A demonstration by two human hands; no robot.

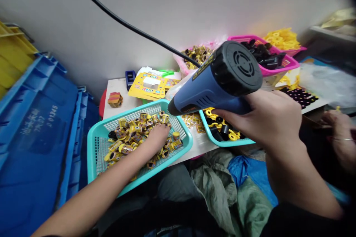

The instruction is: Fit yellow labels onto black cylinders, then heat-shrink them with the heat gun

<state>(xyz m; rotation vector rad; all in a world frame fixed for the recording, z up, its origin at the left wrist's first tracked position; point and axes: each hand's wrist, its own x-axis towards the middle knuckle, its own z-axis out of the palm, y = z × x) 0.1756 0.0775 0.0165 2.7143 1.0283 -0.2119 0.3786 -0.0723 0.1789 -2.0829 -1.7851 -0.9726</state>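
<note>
My right hand (267, 118) is closed round the grip of a blue and black heat gun (219, 79), whose nozzle points down and left at a teal basket (94, 144). A black cord (119, 20) runs up and left from the gun. My left hand (157, 137) reaches into that basket and rests on a heap of small yellow wrapped rolls (130, 133); its fingers curl down among them, and whether they grip one is hidden.
A second teal basket (211, 135) holds yellow and black rings. Pink baskets (280, 61) stand behind, yellow cards (150, 85) lie on the white table. Blue crates (39, 129) stand at the left. Another person's hand (340, 137) shows at the right edge.
</note>
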